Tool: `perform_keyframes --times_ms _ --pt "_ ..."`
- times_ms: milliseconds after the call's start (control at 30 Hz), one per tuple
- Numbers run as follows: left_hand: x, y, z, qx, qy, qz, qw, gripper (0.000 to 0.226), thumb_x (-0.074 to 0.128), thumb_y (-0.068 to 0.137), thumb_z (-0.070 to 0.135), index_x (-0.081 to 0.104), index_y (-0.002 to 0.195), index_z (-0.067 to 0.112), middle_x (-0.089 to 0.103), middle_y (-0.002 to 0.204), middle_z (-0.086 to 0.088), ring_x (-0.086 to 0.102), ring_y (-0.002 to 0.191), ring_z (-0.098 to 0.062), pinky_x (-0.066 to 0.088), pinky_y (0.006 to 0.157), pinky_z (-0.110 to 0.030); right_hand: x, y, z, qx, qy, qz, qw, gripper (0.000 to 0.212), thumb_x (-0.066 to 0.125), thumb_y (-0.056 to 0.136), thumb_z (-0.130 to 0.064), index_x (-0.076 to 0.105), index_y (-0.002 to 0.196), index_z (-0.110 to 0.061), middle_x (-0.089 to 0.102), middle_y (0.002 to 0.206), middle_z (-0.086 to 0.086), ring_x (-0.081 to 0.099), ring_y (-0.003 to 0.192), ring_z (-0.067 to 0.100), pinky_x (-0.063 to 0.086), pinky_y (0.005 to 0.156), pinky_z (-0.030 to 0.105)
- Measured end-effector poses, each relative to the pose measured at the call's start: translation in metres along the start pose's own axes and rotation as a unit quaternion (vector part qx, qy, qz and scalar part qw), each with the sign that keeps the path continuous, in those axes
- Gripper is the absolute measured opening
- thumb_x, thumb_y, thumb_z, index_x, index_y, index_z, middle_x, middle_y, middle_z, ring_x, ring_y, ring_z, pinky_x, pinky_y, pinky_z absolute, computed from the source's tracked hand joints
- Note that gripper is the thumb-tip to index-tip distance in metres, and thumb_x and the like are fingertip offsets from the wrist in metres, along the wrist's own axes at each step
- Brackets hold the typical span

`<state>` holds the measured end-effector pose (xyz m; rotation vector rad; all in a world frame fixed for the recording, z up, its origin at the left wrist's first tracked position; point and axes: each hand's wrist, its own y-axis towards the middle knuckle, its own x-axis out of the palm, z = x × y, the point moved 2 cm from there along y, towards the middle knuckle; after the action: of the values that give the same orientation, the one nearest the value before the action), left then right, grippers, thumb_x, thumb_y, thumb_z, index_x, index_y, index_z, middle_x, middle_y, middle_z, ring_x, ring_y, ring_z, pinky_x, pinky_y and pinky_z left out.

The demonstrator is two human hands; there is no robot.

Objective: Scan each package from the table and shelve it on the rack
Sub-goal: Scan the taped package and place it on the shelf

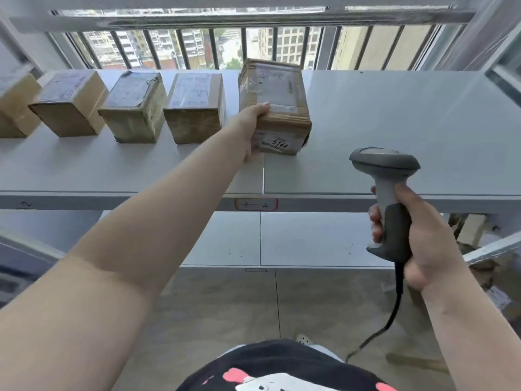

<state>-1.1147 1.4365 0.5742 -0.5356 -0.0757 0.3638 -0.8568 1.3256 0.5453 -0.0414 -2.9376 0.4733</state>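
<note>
- The left hand (249,128) grips the taped cardboard package (275,108) at its near left corner, thumb on top, on the rack shelf (394,122).
- The package stands just right of a row of four boxes (194,108).
- The right hand (417,235) clasps the scanner (387,198) by its handle, near the shelf edge.

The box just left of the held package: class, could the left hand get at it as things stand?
Probably not at once. The left hand already holds the package, so it must let go first. Otherwise the neighbouring box stands close by on the same shelf, with nothing between them.
</note>
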Motion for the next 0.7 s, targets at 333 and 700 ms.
perform_keyframes --times_ms 333,700 --pt "0.004 0.019 0.008 -0.014 0.03 0.039 0.999 0.03 0.057 0.097 0.046 0.049 0.082 0.021 0.056 0.084 0.001 0.056 0.062 -0.012 0.039 0.043 -0.023 0.007 0.025 -0.001 0.019 0.007 -0.01 1.0 0.034 0.049 0.096 -0.046 0.06 0.105 -0.015 0.059 0.068 0.001 0.048 0.053 0.015 0.039 0.051 0.026" --pt "0.0 0.02 -0.004 -0.002 -0.015 0.013 1.0 0.03 0.065 0.089 0.05 0.052 0.085 0.023 0.063 0.094 0.0 0.062 0.085 -0.016 0.046 0.073 -0.031 0.015 0.022 0.003 0.015 0.0 -0.002 1.0 0.035 0.05 0.096 -0.044 0.058 0.107 -0.011 0.059 0.067 0.002 0.048 0.052 0.016 0.04 0.049 0.025"
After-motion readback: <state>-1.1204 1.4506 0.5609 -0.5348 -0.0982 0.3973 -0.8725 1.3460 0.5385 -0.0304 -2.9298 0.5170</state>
